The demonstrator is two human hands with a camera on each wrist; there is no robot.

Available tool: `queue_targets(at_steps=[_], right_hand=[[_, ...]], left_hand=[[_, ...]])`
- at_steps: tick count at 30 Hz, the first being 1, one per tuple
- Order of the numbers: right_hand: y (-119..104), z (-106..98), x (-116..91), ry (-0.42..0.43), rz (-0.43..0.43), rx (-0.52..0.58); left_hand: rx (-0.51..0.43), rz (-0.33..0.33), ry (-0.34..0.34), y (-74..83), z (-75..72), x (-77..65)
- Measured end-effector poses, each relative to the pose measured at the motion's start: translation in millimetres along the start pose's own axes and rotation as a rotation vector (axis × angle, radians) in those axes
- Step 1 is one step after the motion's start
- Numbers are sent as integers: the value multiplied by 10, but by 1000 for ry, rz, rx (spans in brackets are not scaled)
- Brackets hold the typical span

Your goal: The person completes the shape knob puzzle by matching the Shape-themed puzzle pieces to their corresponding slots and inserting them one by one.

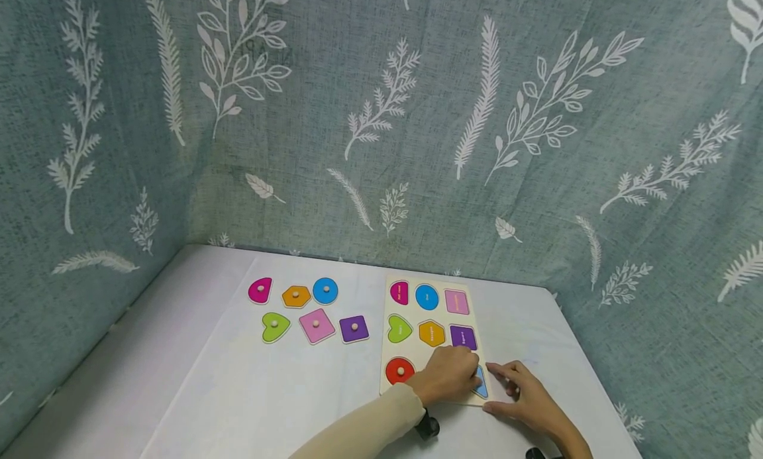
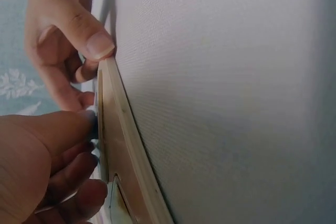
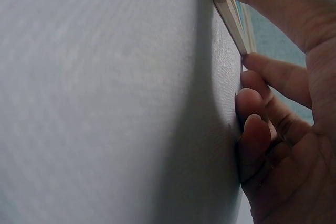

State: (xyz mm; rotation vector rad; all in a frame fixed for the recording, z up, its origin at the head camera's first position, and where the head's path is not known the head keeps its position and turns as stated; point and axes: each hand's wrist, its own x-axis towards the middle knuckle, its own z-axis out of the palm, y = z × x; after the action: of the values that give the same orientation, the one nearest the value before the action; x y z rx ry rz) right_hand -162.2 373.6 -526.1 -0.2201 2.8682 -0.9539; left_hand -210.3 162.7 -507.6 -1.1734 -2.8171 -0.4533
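A cream shape puzzle board (image 1: 387, 346) lies on the white table. My left hand (image 1: 450, 373) reaches over its near right part, fingers curled at a blue triangle piece (image 1: 481, 383), pinching at its top; the knob is hidden. The hand also hides the middle of the near row. My right hand (image 1: 527, 396) holds the board's near right corner, thumb at the near edge and forefinger at the right edge. In the left wrist view, the right thumb (image 2: 100, 44) presses the wooden edge (image 2: 128, 116). A red circle piece (image 1: 393, 366) with a knob sits in the near left slot.
Left of the board lie loose knobbed pieces: a pink half round (image 1: 256, 291), orange hexagon (image 1: 292, 301), blue circle (image 1: 322, 297), green heart (image 1: 271, 332), pink square-like piece (image 1: 324, 330) and purple square (image 1: 352, 336). Patterned green cloth (image 1: 429, 181) hangs behind the table.
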Motion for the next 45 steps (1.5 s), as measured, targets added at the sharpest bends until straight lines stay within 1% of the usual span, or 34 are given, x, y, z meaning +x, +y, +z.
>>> queue_targets(at_steps=[4, 7, 13, 17, 20, 25, 28, 30, 34, 39, 45], right_hand=[[-44, 3, 14, 2, 43, 11], [-69, 9, 22, 5, 66, 21], [-77, 27, 18, -1, 82, 27], [-63, 31, 15, -3, 81, 14], [-54, 31, 17, -1, 80, 1], [-57, 32, 21, 2, 91, -8], [-72, 36, 21, 5, 104, -12], [-81, 38, 19, 8, 113, -19], [-93, 35, 17, 10, 115, -30], [-102, 33, 17, 7, 119, -33], [-88, 47, 7, 12, 122, -29]], left_hand=[[4, -15, 5, -16, 7, 4], [-10, -28, 3, -26, 5, 2], [-91, -29, -7, -90, -8, -50], [-153, -10, 25, -204, -41, -99], [-188, -12, 42, -318, -87, -136], [-250, -20, 49, -519, -213, -225], [-292, -21, 59, -651, -305, -302], [-333, -38, 65, -737, -373, -366], [-455, -86, 61, -934, -490, -514], [-570, -115, 70, -1208, -583, -711], [-583, -132, 103, -1499, -739, -980]])
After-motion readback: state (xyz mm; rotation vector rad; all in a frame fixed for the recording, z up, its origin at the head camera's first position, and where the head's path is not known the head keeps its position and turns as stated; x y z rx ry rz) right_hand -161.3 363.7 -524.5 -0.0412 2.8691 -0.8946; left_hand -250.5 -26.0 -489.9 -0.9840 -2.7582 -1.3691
